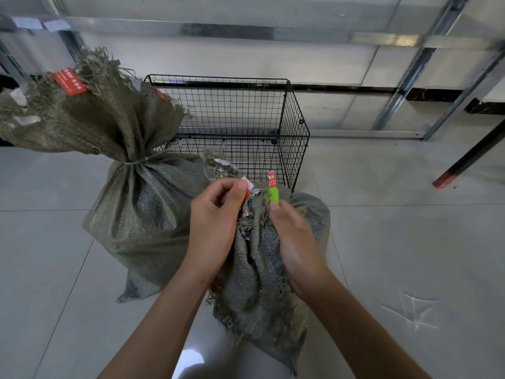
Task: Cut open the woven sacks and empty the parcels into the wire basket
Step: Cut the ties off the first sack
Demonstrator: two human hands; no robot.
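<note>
The black wire basket (296, 124) stands at the upper centre of the frame, and through its mesh I see only floor tile and wall. The big woven sack (142, 212) leans on its left front corner, tied at the neck, its frayed top with a red label (69, 81) flopping to the upper left. The weave hides its contents.

The smaller sack (254, 277) lies at lower centre, its mouth just beside the basket's front right corner. The hands sit close together there. The left hand (216, 222) pinches a red-and-white tag (247, 190), and the right hand (295, 242) is curled round a green-handled tool (273, 195). I cannot see its blade.

Bare tiled floor (410, 242) spreads left and right. A metal rack frame (410, 77) lines the back, and a black table leg (464, 160) slants in at right.
</note>
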